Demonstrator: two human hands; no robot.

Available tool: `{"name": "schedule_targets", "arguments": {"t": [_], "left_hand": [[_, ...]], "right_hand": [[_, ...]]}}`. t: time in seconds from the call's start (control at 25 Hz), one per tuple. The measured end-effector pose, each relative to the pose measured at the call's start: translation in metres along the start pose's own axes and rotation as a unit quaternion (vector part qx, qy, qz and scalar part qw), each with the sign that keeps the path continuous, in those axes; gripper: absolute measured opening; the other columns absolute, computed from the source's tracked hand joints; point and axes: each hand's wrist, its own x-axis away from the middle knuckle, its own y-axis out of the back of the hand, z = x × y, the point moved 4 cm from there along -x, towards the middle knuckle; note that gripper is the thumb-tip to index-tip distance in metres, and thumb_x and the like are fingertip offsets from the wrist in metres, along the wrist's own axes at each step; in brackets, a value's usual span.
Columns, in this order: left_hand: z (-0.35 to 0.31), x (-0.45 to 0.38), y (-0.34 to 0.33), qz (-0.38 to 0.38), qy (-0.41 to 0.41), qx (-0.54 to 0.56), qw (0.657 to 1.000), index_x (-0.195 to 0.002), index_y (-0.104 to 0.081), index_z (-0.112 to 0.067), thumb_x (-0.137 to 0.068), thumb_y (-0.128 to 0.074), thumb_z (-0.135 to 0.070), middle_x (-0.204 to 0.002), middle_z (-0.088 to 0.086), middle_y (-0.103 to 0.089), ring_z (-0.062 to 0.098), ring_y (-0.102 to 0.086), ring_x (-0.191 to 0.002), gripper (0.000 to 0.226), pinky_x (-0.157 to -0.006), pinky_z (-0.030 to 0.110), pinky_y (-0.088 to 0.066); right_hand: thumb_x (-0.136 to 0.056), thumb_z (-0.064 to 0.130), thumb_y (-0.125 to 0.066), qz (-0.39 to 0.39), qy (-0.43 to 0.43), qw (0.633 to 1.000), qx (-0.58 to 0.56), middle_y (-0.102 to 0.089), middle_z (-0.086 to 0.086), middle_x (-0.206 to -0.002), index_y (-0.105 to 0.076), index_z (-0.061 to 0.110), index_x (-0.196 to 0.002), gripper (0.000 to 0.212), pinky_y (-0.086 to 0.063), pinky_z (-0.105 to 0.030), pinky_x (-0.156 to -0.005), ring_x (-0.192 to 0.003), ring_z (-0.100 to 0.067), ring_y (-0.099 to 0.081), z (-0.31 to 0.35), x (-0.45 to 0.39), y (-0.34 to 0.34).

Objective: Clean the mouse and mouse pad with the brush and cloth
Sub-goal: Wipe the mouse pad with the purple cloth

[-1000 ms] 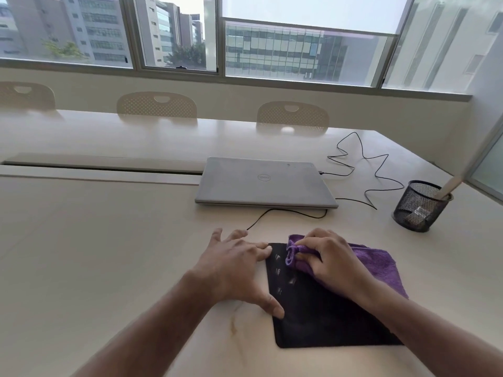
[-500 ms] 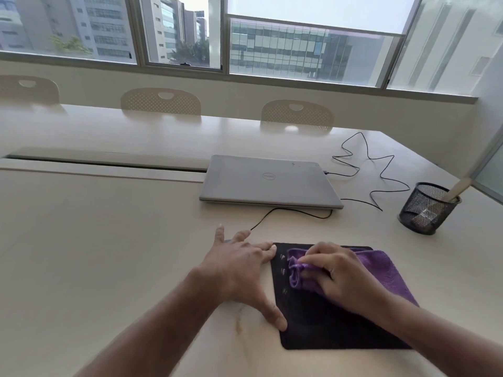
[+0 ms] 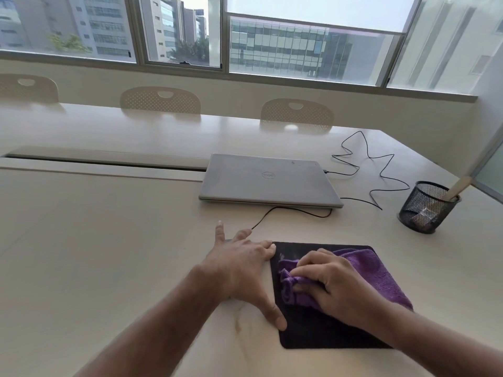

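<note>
A black mouse pad (image 3: 313, 333) lies flat on the pale table in front of me. My right hand (image 3: 332, 284) grips a bunched purple cloth (image 3: 375, 270) and presses it onto the pad's upper left part. My left hand (image 3: 239, 265) lies flat with spread fingers on the table, thumb and fingertips touching the pad's left edge. A wooden brush handle (image 3: 457, 187) sticks out of a black mesh cup (image 3: 427, 208) at the right. No mouse shows; a thin black cable (image 3: 288, 210) runs under my left hand.
A closed grey laptop (image 3: 266, 180) sits beyond the pad, with a black cord (image 3: 373, 164) looping to its right. Three chair backs line the table's far edge below the windows. A long cable slot (image 3: 103, 161) crosses the table at left.
My right hand has dragged the cloth toward me along the pad's left side. My left hand has stayed flat at the pad's edge. The camera has shifted slightly.
</note>
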Motion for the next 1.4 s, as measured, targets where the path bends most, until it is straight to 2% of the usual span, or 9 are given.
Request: {"name": "schedule_targets", "arguments": {"t": [0.12,0.24,0.44,0.6,0.76,0.88,1.08,1.2,1.4], "left_hand": [[0.002,-0.002,-0.002,-0.011,-0.006,0.012,1.0,-0.159,-0.01,-0.029,-0.047,-0.073,-0.087,-0.165,-0.01,-0.021,0.02,0.003,-0.153,0.141,-0.112,0.068,0.018],[0.004,-0.004,-0.003,-0.029,0.002,0.01,1.0,-0.157,0.015,-0.024,-0.043,-0.073,-0.088,-0.165,-0.001,-0.021,0.019,0.0,-0.153,0.158,-0.111,0.067,0.021],[0.004,-0.009,-0.003,-0.029,0.009,0.006,1.0,-0.153,0.027,-0.019,-0.042,-0.073,-0.088,-0.166,0.002,-0.019,0.021,0.005,-0.153,0.165,-0.109,0.066,0.025],[0.009,-0.011,-0.009,-0.026,0.008,0.025,0.999,-0.15,0.032,-0.022,-0.038,-0.071,-0.091,-0.165,0.001,-0.023,0.021,0.006,-0.154,0.167,-0.11,0.066,0.023],[0.008,-0.01,-0.009,-0.028,0.003,0.034,0.999,-0.149,0.034,-0.023,-0.039,-0.072,-0.091,-0.164,0.003,-0.026,0.02,0.004,-0.154,0.167,-0.112,0.065,0.022],[0.008,-0.011,-0.007,-0.028,0.01,0.036,0.999,-0.147,0.037,-0.024,-0.039,-0.073,-0.09,-0.163,0.005,-0.026,0.021,0.003,-0.153,0.168,-0.112,0.064,0.023],[0.007,-0.011,-0.007,-0.016,0.014,0.032,0.999,-0.146,0.039,-0.022,-0.042,-0.075,-0.087,-0.165,0.004,-0.023,0.023,0.006,-0.154,0.167,-0.111,0.064,0.025],[0.008,-0.011,-0.008,-0.017,0.014,0.037,0.999,-0.146,0.039,-0.023,-0.041,-0.075,-0.087,-0.165,0.002,-0.024,0.021,0.006,-0.153,0.168,-0.112,0.064,0.023],[0.008,-0.012,-0.009,-0.023,0.007,0.041,0.999,-0.147,0.038,-0.024,-0.039,-0.074,-0.088,-0.163,0.002,-0.027,0.019,0.004,-0.153,0.168,-0.114,0.064,0.021]], "right_hand": [[-0.086,0.025,-0.072,-0.04,-0.048,0.998,0.022,-0.068,0.008,-0.089,-0.079,0.021,-0.093,0.011,-0.05,-0.029,-0.08,-0.083,-0.01,-0.061,-0.023,-0.035,0.007],[-0.086,0.026,-0.071,-0.041,-0.055,0.997,0.035,-0.067,0.005,-0.087,-0.079,0.017,-0.09,0.012,-0.051,-0.033,-0.08,-0.081,-0.013,-0.061,-0.026,-0.056,0.002],[-0.087,0.036,-0.069,0.034,0.017,0.999,-0.001,-0.065,0.012,-0.098,-0.077,0.024,-0.102,0.021,-0.041,-0.011,-0.084,-0.093,-0.003,-0.056,0.006,-0.015,-0.006],[-0.089,0.042,-0.065,0.059,0.042,0.997,-0.001,-0.066,0.015,-0.098,-0.077,0.026,-0.102,0.024,-0.041,-0.007,-0.083,-0.093,0.001,-0.056,0.001,-0.001,0.001],[-0.087,0.035,-0.066,-0.019,-0.03,0.999,0.017,-0.066,0.011,-0.088,-0.079,0.024,-0.096,0.019,-0.047,-0.021,-0.08,-0.084,-0.005,-0.059,-0.028,-0.041,0.006],[-0.087,0.029,-0.068,-0.031,-0.049,0.998,0.038,-0.066,0.006,-0.085,-0.079,0.019,-0.093,0.017,-0.052,-0.034,-0.079,-0.08,-0.013,-0.062,-0.034,-0.063,0.003],[-0.086,0.032,-0.071,0.039,0.011,0.999,0.012,-0.064,0.011,-0.094,-0.078,0.023,-0.1,0.018,-0.045,-0.016,-0.083,-0.09,-0.004,-0.056,-0.005,-0.038,-0.003],[-0.087,0.034,-0.071,0.085,0.05,0.995,-0.01,-0.065,0.013,-0.098,-0.077,0.023,-0.101,0.018,-0.046,-0.013,-0.084,-0.096,0.0,-0.056,0.007,-0.011,-0.001],[-0.086,0.036,-0.069,0.068,0.027,0.997,0.006,-0.067,0.013,-0.096,-0.078,0.025,-0.101,0.02,-0.045,-0.011,-0.083,-0.094,0.0,-0.056,-0.001,-0.014,0.001]]}}
